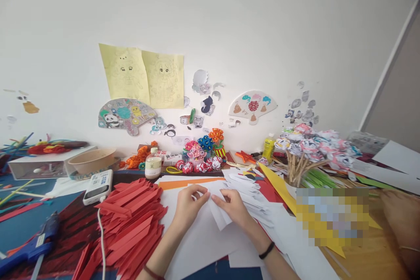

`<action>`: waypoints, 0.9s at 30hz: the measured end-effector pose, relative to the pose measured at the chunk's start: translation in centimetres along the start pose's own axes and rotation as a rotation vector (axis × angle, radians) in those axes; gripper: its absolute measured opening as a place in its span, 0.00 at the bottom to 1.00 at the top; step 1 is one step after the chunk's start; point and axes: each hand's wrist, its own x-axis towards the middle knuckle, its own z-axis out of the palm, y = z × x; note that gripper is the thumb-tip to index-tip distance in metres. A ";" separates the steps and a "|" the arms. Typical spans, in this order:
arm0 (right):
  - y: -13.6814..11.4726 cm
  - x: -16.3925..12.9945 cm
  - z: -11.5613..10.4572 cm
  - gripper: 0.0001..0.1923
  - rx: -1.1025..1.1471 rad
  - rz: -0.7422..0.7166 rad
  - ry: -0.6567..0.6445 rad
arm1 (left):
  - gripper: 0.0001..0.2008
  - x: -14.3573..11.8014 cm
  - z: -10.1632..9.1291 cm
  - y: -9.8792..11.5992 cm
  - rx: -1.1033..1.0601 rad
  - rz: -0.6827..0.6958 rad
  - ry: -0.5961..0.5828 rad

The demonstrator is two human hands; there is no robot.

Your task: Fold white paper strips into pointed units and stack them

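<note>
White paper (220,218), folded narrow by the look of it, is held up over the middle of the desk (215,271), between two bare hands. From where I stand, the left hand (193,201) seems to pinch its top left edge between thumb and fingertip, while the right hand (233,204) grasps it from the other side, thumb laid on the face and fingers curled. Its lower end hangs free.

It should weigh next to nothing: thin, crisp enough to keep a crease, yet quick to bend. I'd expect a dry surface that won't slip much, though the layers might slide over each other, and a hard tug could tear an edge. Best taken by the folded sides near the top, with light finger pads, rather than crushed in the middle.

Beneath are white sheets (193,245), and just beyond the right hand a fan of white strips (252,199). Red strips (134,223) heap up on the left, a cable (101,240) across them, and a blue glue gun (36,245) lies out toward the desk's left edge. Along the back edge stand a bottle (153,166), a bowl (93,160) and, farther right, paper flowers (311,146) on sticks. Someone else's hand (398,214) rests at the far right, blurred.
</note>
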 end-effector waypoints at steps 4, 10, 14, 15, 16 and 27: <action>-0.3 -0.1 -0.1 0.25 0.016 0.008 0.006 | 0.11 0.0 -0.2 0.2 0.016 0.031 -0.018; -0.7 -0.1 -0.2 0.25 0.012 0.017 0.019 | 0.17 0.1 -0.1 0.3 -0.129 -0.045 -0.092; -0.7 -0.2 -0.2 0.25 0.007 -0.009 0.004 | 0.18 0.1 -0.1 0.1 -0.192 -0.096 -0.126; -0.7 -0.2 -0.2 0.25 0.008 -0.013 0.000 | 0.18 0.1 -0.1 0.1 -0.195 -0.100 -0.134; -0.6 -0.2 -0.2 0.25 0.012 -0.015 -0.001 | 0.17 0.0 -0.1 0.1 -0.193 -0.097 -0.139; -0.5 -0.2 -0.5 0.27 0.027 -0.022 -0.036 | 0.15 -0.2 -0.2 0.8 -0.047 0.041 -0.037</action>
